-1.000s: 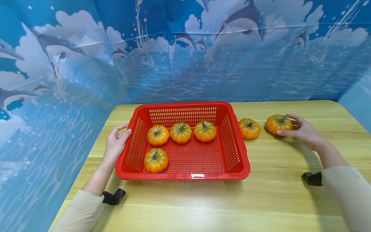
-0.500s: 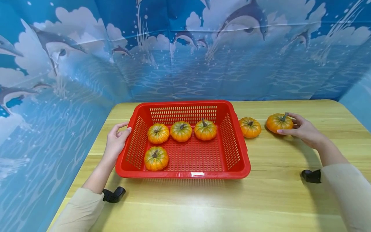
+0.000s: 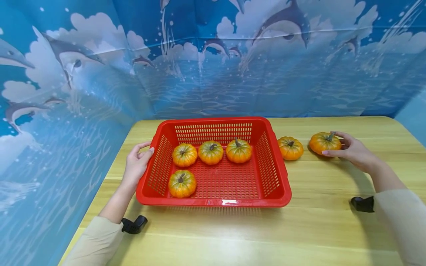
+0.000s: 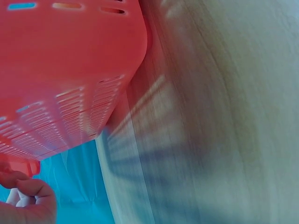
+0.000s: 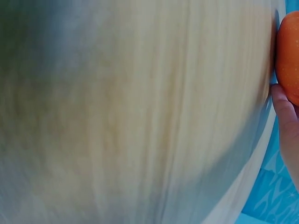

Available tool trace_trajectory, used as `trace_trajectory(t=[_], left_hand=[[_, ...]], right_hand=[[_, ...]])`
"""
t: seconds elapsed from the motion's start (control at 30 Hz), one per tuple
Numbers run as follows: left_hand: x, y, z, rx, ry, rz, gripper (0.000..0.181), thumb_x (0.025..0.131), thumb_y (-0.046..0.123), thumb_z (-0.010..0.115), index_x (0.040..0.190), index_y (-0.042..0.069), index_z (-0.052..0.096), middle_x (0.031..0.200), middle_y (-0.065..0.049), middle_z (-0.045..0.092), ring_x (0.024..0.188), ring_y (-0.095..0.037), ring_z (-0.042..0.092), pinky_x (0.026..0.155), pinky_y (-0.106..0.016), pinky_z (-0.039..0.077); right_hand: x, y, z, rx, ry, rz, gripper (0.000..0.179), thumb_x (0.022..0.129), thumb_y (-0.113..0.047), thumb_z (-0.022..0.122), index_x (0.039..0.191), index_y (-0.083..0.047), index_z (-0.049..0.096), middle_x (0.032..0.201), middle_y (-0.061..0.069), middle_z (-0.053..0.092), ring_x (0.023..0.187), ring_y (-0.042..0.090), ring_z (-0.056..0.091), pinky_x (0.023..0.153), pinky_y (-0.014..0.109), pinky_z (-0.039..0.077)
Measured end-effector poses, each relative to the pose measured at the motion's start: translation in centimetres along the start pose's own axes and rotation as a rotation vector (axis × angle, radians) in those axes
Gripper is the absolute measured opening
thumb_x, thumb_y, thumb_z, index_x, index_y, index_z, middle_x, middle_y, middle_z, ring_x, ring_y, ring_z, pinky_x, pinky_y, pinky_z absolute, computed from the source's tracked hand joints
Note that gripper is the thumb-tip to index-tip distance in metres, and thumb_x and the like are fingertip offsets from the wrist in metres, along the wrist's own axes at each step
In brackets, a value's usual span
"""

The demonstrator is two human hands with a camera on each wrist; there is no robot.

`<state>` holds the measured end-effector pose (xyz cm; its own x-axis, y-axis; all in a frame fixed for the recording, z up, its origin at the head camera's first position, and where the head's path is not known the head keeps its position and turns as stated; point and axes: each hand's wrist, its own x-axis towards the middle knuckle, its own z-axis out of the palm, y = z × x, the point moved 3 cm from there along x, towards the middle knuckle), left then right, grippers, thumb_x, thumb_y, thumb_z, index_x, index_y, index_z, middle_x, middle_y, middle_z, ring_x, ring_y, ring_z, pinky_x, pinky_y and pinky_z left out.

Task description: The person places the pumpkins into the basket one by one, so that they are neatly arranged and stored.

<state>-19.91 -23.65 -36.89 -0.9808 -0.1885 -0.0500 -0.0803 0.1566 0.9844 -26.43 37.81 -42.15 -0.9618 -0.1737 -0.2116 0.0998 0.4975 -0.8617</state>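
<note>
My left hand [image 3: 138,164] grips the left rim of a red plastic basket [image 3: 213,202], thumb over the edge and fingers curled beneath. In the left wrist view, the slotted basket wall [image 4: 70,60] fills the upper left, with the hand [image 4: 32,200] at the lower left corner. At the right, my right hand [image 3: 357,153] holds an orange pumpkin [image 3: 324,144] from its right side, thumb in front and fingers behind. Only the edge of that pumpkin [image 5: 288,56] shows in the right wrist view. Several small pumpkins sit inside the basket, one of them [image 3: 182,184] near the front left.
Another pumpkin [image 3: 290,148] lies on the wooden table [image 3: 216,236], just outside the basket's right wall. A blue dolphin-print cloth [image 3: 213,81] hangs behind the table and along its left side. A black wrist device [image 3: 134,224] projects from each sleeve.
The whole head view has shifted slightly. Both hands, the basket and the pumpkins keep the same places relative to one another.
</note>
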Motion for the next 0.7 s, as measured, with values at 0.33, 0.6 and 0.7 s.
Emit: trace_trajectory(t=[0.33,0.6,0.7], left_hand=[[0.0,0.0,0.1,0.001,-0.006,0.005,0.045,0.095,0.026,0.053,0.135,0.009,0.041,0.084,0.001,0.063,0.067,-0.012,0.065,0.061,-0.029,0.056],[-0.1,0.2,-0.1,-0.007,-0.011,0.006,0.046,0.095,0.026,0.054,0.135,0.009,0.041,0.080,0.002,0.062,0.064,-0.011,0.064,0.059,-0.027,0.055],[0.0,0.2,0.0,-0.007,-0.011,0.008,0.046,0.095,0.026,0.054,0.135,0.009,0.041,0.080,0.002,0.062,0.064,-0.011,0.064,0.060,-0.027,0.055]], right_hand=[[-0.3,-0.7,-0.5,-0.045,-0.009,-0.011,0.091,0.091,-0.026,0.062,0.149,-0.005,-0.005,0.144,0.038,0.008,0.126,0.045,0.021,0.075,0.014,0.044],[-0.6,-2.6,-0.8,-0.059,-0.018,-0.055,0.085,0.090,-0.020,0.062,0.150,-0.008,0.002,0.142,0.028,0.018,0.108,0.009,0.043,0.075,0.013,0.046],[-0.7,-3.9,-1.0,-0.073,-0.011,-0.082,0.083,0.090,-0.017,0.062,0.149,-0.006,0.006,0.140,0.024,0.023,0.094,-0.008,0.045,0.076,0.016,0.048]])
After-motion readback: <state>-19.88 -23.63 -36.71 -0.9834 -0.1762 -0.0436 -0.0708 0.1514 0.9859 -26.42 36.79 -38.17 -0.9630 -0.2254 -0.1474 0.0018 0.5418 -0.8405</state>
